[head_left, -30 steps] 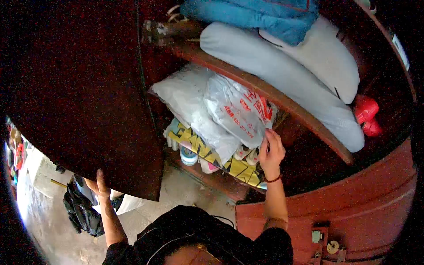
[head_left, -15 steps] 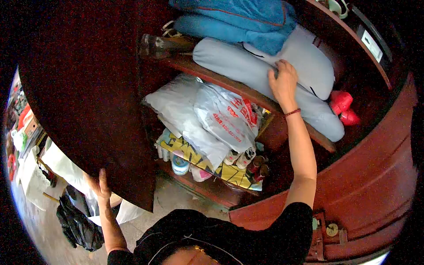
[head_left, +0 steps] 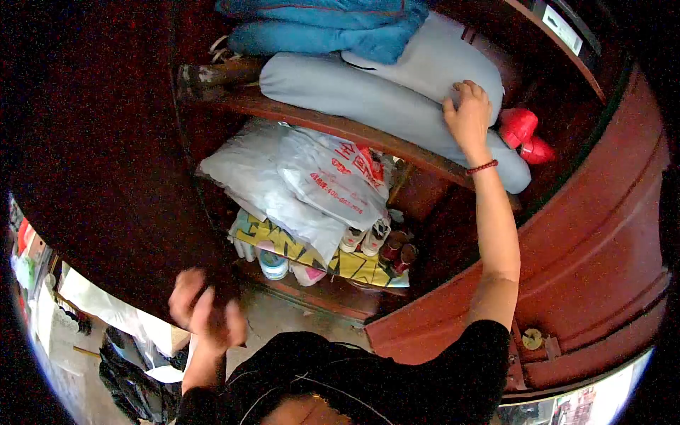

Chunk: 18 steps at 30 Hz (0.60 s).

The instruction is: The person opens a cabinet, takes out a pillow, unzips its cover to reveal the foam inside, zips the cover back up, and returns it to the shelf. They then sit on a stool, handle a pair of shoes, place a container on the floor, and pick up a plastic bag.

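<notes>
My right hand [head_left: 469, 113], a beaded bracelet on its wrist, rests on a smooth grey padded roll [head_left: 368, 106] on the upper shelf. Its fingers are apart and slightly bent, with their tips against a grey cushion-like piece [head_left: 450, 60] behind the roll. A folded blue cloth [head_left: 319, 32] lies to the left on top of the grey pieces. At the roll's right end are shiny red objects [head_left: 518, 129]. My left hand [head_left: 205, 312] is raised in front of the dark cabinet door [head_left: 99, 177], blurred, its fingers bent and spread, holding nothing.
On the lower shelf, white plastic bags [head_left: 283, 184] lie above shoes [head_left: 365, 237], a yellow printed sheet [head_left: 354, 268] and a blue-white tub [head_left: 273, 265]. A reddish door [head_left: 588, 234] stands at right. A black bag [head_left: 131, 375] lies on the floor at left.
My left hand has let go of the dark door's edge and moved right. My right hand has slid slightly along the grey roll towards its right end. The view has shifted.
</notes>
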Each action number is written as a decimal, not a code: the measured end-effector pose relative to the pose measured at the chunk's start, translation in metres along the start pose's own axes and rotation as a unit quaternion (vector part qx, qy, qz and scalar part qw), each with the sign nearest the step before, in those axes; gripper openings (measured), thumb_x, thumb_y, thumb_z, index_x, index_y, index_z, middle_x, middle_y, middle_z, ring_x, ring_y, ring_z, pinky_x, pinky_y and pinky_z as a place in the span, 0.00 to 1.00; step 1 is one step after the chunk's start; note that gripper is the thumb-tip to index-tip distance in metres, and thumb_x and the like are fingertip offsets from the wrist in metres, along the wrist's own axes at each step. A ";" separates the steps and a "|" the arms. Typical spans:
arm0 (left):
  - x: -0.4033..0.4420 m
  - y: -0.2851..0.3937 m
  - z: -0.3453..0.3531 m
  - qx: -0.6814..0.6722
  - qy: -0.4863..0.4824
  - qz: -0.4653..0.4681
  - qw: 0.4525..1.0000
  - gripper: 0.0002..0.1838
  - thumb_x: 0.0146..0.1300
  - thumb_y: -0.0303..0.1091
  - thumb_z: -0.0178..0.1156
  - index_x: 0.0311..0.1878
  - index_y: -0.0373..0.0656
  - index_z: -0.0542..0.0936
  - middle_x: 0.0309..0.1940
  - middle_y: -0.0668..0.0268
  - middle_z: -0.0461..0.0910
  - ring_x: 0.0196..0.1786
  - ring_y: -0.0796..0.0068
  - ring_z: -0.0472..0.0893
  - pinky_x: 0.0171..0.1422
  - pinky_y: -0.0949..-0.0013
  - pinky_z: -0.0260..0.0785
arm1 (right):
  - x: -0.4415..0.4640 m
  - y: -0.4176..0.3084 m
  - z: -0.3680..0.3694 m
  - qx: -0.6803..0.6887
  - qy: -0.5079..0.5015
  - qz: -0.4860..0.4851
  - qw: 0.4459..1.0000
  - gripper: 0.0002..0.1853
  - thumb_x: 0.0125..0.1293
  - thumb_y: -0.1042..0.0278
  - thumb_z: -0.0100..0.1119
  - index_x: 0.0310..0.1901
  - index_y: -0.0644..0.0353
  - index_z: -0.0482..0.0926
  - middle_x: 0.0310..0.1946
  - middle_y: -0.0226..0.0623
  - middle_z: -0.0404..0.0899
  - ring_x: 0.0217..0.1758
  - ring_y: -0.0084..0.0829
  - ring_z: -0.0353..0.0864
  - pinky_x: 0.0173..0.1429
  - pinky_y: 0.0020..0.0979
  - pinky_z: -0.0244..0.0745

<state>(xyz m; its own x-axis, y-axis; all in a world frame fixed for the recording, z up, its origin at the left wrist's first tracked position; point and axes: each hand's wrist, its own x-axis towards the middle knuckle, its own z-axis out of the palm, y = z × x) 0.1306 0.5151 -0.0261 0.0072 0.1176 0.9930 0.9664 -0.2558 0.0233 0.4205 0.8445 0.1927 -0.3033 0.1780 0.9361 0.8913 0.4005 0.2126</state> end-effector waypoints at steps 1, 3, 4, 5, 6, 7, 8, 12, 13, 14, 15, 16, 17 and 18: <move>0.019 0.008 0.019 -0.051 -0.034 -0.015 0.998 0.24 0.49 0.28 0.55 0.52 0.36 0.65 0.50 0.47 0.65 0.53 0.50 0.66 0.57 0.53 0.58 | 0.000 0.006 -0.003 -0.014 0.003 -0.003 1.000 0.19 0.48 0.63 0.57 0.43 0.61 0.75 0.48 0.43 0.71 0.54 0.41 0.66 0.55 0.43 0.59; 0.059 0.021 0.063 -0.128 -0.059 -0.016 0.990 0.26 0.43 0.22 0.56 0.51 0.34 0.67 0.50 0.47 0.65 0.52 0.50 0.67 0.56 0.55 0.59 | -0.003 0.021 -0.004 -0.053 0.000 -0.007 0.999 0.19 0.48 0.63 0.57 0.43 0.61 0.75 0.48 0.43 0.71 0.54 0.41 0.66 0.55 0.43 0.59; 0.078 0.021 0.085 -0.141 -0.063 0.007 0.988 0.26 0.44 0.23 0.57 0.51 0.34 0.68 0.50 0.46 0.66 0.52 0.50 0.67 0.56 0.55 0.59 | 0.000 0.025 -0.003 -0.090 -0.004 -0.013 0.996 0.19 0.49 0.62 0.57 0.43 0.61 0.76 0.48 0.43 0.71 0.53 0.41 0.66 0.54 0.43 0.60; 0.099 0.022 0.103 -0.165 -0.074 0.021 0.983 0.26 0.44 0.22 0.57 0.51 0.35 0.68 0.50 0.46 0.66 0.52 0.50 0.67 0.56 0.55 0.59 | 0.003 0.031 -0.007 -0.093 -0.003 -0.014 0.996 0.19 0.49 0.62 0.57 0.43 0.61 0.76 0.48 0.43 0.71 0.53 0.41 0.66 0.54 0.43 0.60; 0.119 0.021 0.123 -0.164 -0.072 0.050 0.983 0.25 0.44 0.23 0.58 0.51 0.36 0.69 0.51 0.47 0.66 0.52 0.50 0.68 0.56 0.55 0.59 | 0.008 0.036 -0.011 -0.119 -0.008 -0.021 0.993 0.18 0.49 0.62 0.57 0.42 0.61 0.76 0.48 0.43 0.71 0.54 0.41 0.66 0.54 0.43 0.60; 0.144 0.019 0.144 -0.184 -0.052 0.102 0.976 0.25 0.45 0.23 0.57 0.51 0.38 0.70 0.52 0.50 0.66 0.52 0.52 0.68 0.55 0.56 0.60 | 0.013 0.042 -0.016 -0.144 -0.010 -0.027 0.989 0.18 0.50 0.61 0.57 0.42 0.60 0.76 0.47 0.43 0.71 0.54 0.41 0.66 0.54 0.43 0.60; 0.166 0.020 0.163 -0.178 -0.062 0.126 0.974 0.25 0.44 0.23 0.56 0.50 0.40 0.70 0.52 0.51 0.67 0.52 0.54 0.68 0.55 0.56 0.60 | 0.021 0.048 -0.021 -0.157 -0.031 -0.037 0.986 0.17 0.50 0.62 0.56 0.41 0.61 0.76 0.46 0.43 0.72 0.53 0.40 0.67 0.53 0.42 0.61; 0.242 0.025 0.230 -0.099 -0.051 0.260 0.959 0.21 0.47 0.26 0.54 0.49 0.47 0.73 0.52 0.57 0.67 0.55 0.59 0.66 0.56 0.55 0.59 | 0.035 0.062 -0.036 -0.093 -0.099 -0.030 0.990 0.15 0.51 0.62 0.56 0.36 0.64 0.76 0.39 0.49 0.75 0.43 0.46 0.74 0.46 0.42 0.69; 0.255 0.021 0.250 -0.020 -0.071 0.309 0.948 0.20 0.48 0.28 0.53 0.48 0.48 0.74 0.53 0.58 0.67 0.56 0.60 0.65 0.57 0.53 0.57 | 0.039 0.066 -0.034 -0.079 -0.127 -0.027 0.988 0.15 0.51 0.62 0.56 0.34 0.66 0.76 0.37 0.51 0.75 0.40 0.49 0.75 0.43 0.43 0.71; 0.266 0.017 0.267 0.060 -0.090 0.355 0.929 0.19 0.50 0.31 0.52 0.48 0.49 0.74 0.53 0.59 0.66 0.57 0.62 0.64 0.58 0.51 0.56 | 0.042 0.075 -0.029 -0.080 -0.124 -0.029 0.989 0.15 0.51 0.62 0.56 0.34 0.66 0.76 0.37 0.51 0.75 0.40 0.49 0.75 0.43 0.43 0.71; 0.274 0.011 0.280 0.061 -0.087 0.354 0.929 0.19 0.50 0.31 0.52 0.48 0.49 0.74 0.53 0.59 0.66 0.57 0.62 0.64 0.58 0.51 0.56 | 0.046 0.085 -0.020 -0.076 -0.140 -0.027 0.987 0.15 0.50 0.62 0.57 0.33 0.68 0.76 0.35 0.52 0.76 0.39 0.50 0.76 0.43 0.43 0.72; 0.282 0.003 0.290 0.141 -0.129 0.387 0.902 0.18 0.51 0.33 0.51 0.49 0.50 0.74 0.54 0.61 0.65 0.58 0.64 0.63 0.59 0.50 0.55 | 0.051 0.090 -0.016 -0.072 -0.156 -0.025 0.985 0.15 0.50 0.63 0.57 0.32 0.69 0.75 0.34 0.54 0.76 0.38 0.52 0.76 0.43 0.42 0.73; 0.287 -0.012 0.301 0.219 -0.173 0.411 0.868 0.18 0.52 0.34 0.50 0.49 0.52 0.74 0.55 0.63 0.65 0.59 0.66 0.62 0.59 0.50 0.55 | 0.059 0.090 -0.006 -0.071 -0.160 -0.030 0.984 0.15 0.50 0.63 0.57 0.32 0.69 0.75 0.34 0.54 0.76 0.38 0.52 0.76 0.43 0.42 0.73; 0.294 -0.022 0.309 0.218 -0.172 0.411 0.868 0.18 0.52 0.34 0.50 0.49 0.52 0.74 0.55 0.63 0.65 0.59 0.66 0.62 0.59 0.50 0.55 | 0.065 0.090 -0.005 -0.092 -0.201 -0.016 0.975 0.16 0.50 0.62 0.56 0.32 0.70 0.75 0.34 0.55 0.76 0.39 0.51 0.76 0.44 0.42 0.73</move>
<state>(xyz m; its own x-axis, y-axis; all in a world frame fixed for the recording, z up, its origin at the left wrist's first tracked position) 0.1905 0.8523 0.2292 0.7437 0.3667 0.5590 0.6040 -0.0102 -0.7969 0.4829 0.8875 0.2739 -0.4060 0.5216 0.7505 0.9137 0.2499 0.3206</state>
